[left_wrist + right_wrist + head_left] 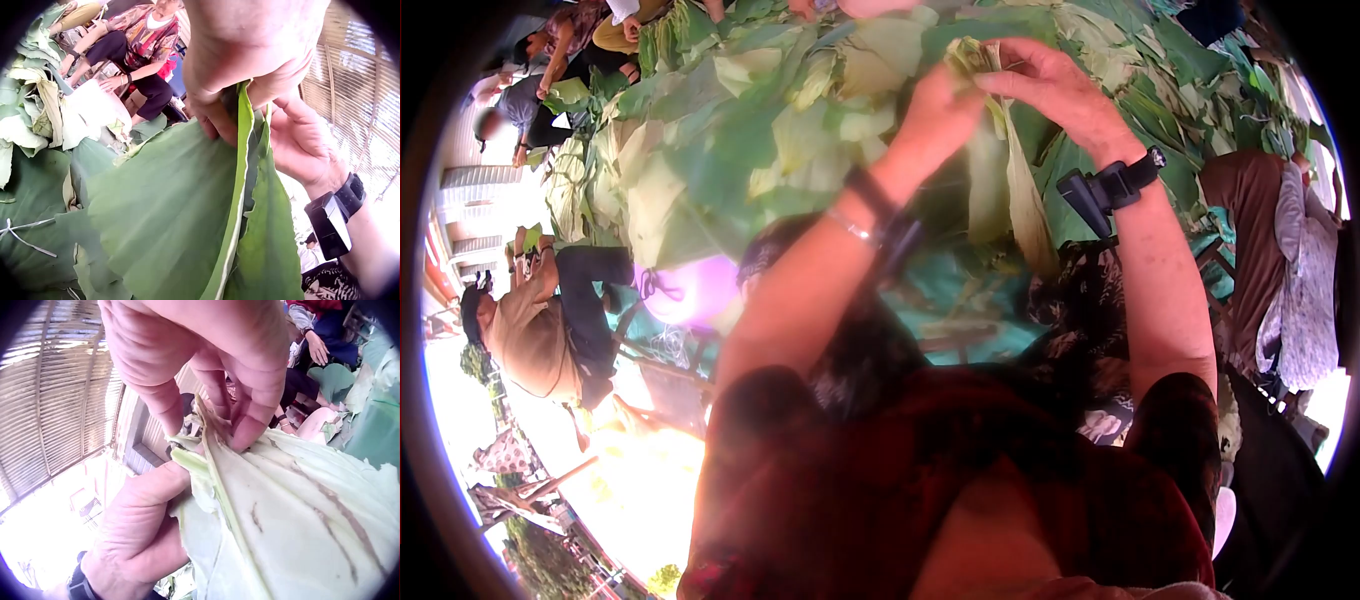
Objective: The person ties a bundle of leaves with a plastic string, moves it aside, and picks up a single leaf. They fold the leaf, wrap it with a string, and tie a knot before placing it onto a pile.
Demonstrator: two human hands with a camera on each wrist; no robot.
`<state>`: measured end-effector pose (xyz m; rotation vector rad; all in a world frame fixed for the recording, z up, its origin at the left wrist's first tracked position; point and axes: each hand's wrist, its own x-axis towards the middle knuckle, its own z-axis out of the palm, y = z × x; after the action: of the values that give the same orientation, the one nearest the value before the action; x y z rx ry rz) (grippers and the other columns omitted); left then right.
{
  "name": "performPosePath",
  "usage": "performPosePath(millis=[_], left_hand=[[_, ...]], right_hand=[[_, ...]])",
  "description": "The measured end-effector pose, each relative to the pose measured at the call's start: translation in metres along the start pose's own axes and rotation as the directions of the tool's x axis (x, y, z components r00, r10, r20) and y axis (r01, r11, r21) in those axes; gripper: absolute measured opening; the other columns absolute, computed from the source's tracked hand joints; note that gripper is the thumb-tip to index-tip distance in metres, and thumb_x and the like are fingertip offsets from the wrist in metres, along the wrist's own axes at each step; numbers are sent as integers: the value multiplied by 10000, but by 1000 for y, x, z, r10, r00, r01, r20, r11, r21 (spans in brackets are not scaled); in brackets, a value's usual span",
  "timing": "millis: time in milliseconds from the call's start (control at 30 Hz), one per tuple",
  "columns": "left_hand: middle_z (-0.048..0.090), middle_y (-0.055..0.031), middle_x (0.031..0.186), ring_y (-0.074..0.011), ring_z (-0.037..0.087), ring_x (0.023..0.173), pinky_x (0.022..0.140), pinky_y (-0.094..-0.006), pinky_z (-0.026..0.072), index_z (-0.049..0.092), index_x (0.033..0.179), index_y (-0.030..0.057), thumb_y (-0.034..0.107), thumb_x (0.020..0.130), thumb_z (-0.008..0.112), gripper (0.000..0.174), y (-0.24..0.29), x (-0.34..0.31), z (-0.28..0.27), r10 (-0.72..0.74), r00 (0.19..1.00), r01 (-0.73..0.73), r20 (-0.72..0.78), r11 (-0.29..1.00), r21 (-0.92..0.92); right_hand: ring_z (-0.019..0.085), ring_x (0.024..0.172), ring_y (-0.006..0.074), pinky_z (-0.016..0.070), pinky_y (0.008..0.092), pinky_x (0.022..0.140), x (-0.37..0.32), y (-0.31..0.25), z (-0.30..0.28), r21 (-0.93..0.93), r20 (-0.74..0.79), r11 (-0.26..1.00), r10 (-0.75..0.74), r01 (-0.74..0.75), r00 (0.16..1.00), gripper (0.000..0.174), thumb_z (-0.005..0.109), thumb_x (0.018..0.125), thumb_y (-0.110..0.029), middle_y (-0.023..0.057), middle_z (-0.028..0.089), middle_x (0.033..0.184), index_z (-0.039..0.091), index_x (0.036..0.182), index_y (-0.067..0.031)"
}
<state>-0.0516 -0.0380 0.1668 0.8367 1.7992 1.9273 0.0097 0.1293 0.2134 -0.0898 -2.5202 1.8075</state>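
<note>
In front of my body, both hands meet at the gathered top of a bunch of folded lotus leaves (1022,200). My left hand (945,105) grips the bunch close below its top. The fingertips of my right hand (1055,88) pinch the gathered end. Seen from the left wrist, broad green leaf faces (169,206) hang below the hands, folded edge to edge. The right wrist view shows a pale leaf underside (294,519) with brown streaks and a thick rib; a cut green stalk end (190,461) pokes out by the left thumb.
A wide heap of lotus leaves (750,130) spreads beyond my hands. People sit around it, one in a patterned shirt (153,40) across from me. At my left lies a pink-purple round object (690,290). White string (28,237) lies on some leaves.
</note>
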Motion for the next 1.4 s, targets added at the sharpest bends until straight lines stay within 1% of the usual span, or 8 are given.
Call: performPosePath(millis=[100, 200, 400, 700, 800, 1200, 1300, 1400], left_hand=[[643, -27, 1061, -112, 591, 940, 825, -262, 486, 599, 1185, 12, 123, 950, 558, 263, 6, 0, 1, -80, 996, 77, -34, 993, -92], [645, -32, 1061, -114, 592, 932, 811, -261, 486, 614, 1164, 9, 140, 950, 558, 257, 13, -6, 0, -160, 987, 154, -23, 973, -172], [644, -47, 1064, -120, 591, 954, 825, -271, 485, 596, 1177, -1, 163, 950, 554, 283, 5, -4, -4, -96, 989, 116, 114, 976, -186], [614, -66, 1164, -150, 574, 1044, 899, -305, 479, 520, 1277, 27, 93, 922, 565, 364, 8, -1, -5, -10, 993, 13, 120, 1000, -27], [613, -69, 1177, -158, 560, 1078, 928, -315, 465, 512, 1289, 30, 101, 932, 558, 367, 22, -5, -2, -33, 998, 28, 49, 994, 103], [598, -178, 1136, -301, 623, 1022, 871, -324, 494, 409, 1356, 28, -71, 786, 456, 581, 2, -9, -6, 150, 987, -160, 55, 955, 250], [563, -198, 1182, -317, 593, 1077, 892, -341, 482, 297, 1419, 12, -17, 799, 483, 648, 15, -14, -12, 142, 985, -164, 95, 944, 288], [522, -201, 1235, -282, 552, 1141, 912, -335, 474, 178, 1455, -63, 22, 777, 541, 774, 28, -20, -18, -51, 989, 25, 140, 983, 182]], right_hand=[[608, 931, 140, 486, 297, 864, -5, -5, 0, -37, 40, 999, -34, 35, 999, 481, 682, 854, -193, 60, 647, 1093, 565, 1293, -35], [636, 978, 285, 485, 367, 881, -7, -8, 8, -225, -17, 965, -144, 137, 989, 549, 725, 738, -263, 162, 654, 1084, 595, 1203, -1], [602, 1023, 379, 477, 406, 906, -6, -9, 8, -478, -66, 858, -246, 186, 967, 462, 639, 767, -213, 229, 624, 1111, 597, 1189, -29], [627, 1022, 330, 488, 389, 895, -2, 0, 8, -221, -181, 972, -119, 78, 976, 422, 661, 783, -162, 191, 651, 1105, 621, 1186, -44], [627, 898, 121, 502, 283, 815, -2, -4, 9, -264, -158, 953, -197, 151, 967, 379, 624, 861, -42, 76, 689, 994, 589, 1238, -22], [633, 918, 139, 503, 271, 844, 0, -1, 27, -232, -123, 972, -69, 39, 990, 460, 642, 844, -3, 72, 681, 1023, 544, 1293, -21], [659, 889, 213, 520, 322, 792, 2, -1, 31, -50, -114, 997, -70, 65, 991, 513, 717, 757, -171, 117, 665, 1048, 599, 1244, -63], [647, 923, 191, 511, 312, 812, -2, -22, 38, -63, -83, 998, 5, -11, 997, 553, 743, 731, -152, 102, 643, 1100, 587, 1253, -63]])
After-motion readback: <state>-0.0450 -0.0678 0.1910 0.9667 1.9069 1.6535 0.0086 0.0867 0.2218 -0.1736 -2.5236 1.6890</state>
